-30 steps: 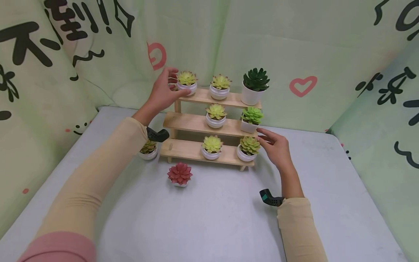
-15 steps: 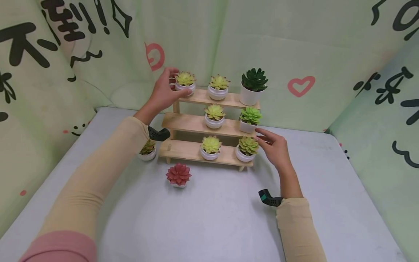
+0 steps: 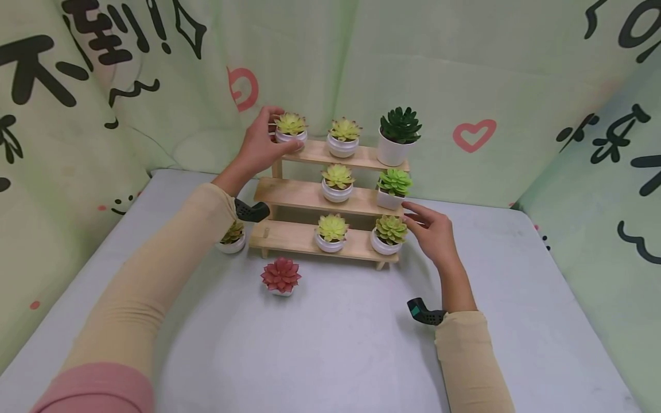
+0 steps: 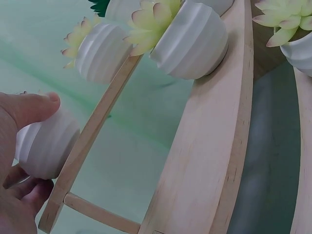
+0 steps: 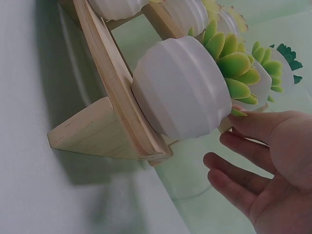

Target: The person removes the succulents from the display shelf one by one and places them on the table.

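Observation:
My left hand [image 3: 260, 140] grips a small potted succulent [image 3: 291, 124] at the left end of the top shelf of a wooden three-tier plant stand [image 3: 296, 192]. In the left wrist view, the thumb lies across the ribbed white pot [image 4: 46, 146], with fingers curled beneath. My right hand [image 3: 432, 232] is at the stand's right side; its thumb and forefinger pinch the end of the middle shelf, the other fingers loosely bent. Close beside it are a bright green succulent [image 3: 395, 186] in a square pot and a round-potted succulent [image 5: 183, 87] on the lowest shelf.
A dark green succulent [image 3: 400, 135] stands at the top shelf's right end. Other yellow-green succulents sit mid-shelf. On the table [image 3: 335, 344] are a red succulent [image 3: 281, 276] in front and another pot [image 3: 232, 238] partly behind the left wrist. A printed curtain [image 3: 439, 69] hangs behind.
The whole head view shifts slightly to the left. Both hands keep their places at the stand, and the plants stay where they were.

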A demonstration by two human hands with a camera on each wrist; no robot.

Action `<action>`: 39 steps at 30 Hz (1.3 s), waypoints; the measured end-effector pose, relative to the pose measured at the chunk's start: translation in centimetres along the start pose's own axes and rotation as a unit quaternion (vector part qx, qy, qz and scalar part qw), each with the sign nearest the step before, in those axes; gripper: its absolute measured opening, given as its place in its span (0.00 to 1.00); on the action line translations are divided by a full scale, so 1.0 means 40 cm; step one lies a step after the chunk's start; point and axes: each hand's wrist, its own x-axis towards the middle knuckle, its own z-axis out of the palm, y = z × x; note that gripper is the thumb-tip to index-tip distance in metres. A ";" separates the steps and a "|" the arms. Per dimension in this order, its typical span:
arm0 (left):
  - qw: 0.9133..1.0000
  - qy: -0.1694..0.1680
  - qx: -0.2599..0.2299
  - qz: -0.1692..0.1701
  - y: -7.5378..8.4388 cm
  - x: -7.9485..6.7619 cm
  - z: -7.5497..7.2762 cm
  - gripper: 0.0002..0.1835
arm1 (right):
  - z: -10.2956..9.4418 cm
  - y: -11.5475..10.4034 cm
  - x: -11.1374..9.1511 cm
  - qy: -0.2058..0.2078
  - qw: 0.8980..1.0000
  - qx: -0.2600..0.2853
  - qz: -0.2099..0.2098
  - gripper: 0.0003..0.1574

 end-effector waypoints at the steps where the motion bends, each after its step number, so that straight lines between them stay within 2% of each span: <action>1: 1.000 0.001 0.000 0.001 0.000 0.000 0.000 0.40 | 0.000 0.000 0.000 0.000 1.000 0.000 -0.001 0.26; 19: 1.000 0.012 0.003 0.005 -0.003 -0.003 -0.001 0.39 | 0.001 0.001 0.000 0.003 1.000 -0.003 -0.009 0.26; 39: 1.000 0.013 -0.001 0.016 -0.013 -0.033 -0.020 0.39 | 0.002 0.002 0.002 0.002 1.000 -0.004 -0.008 0.26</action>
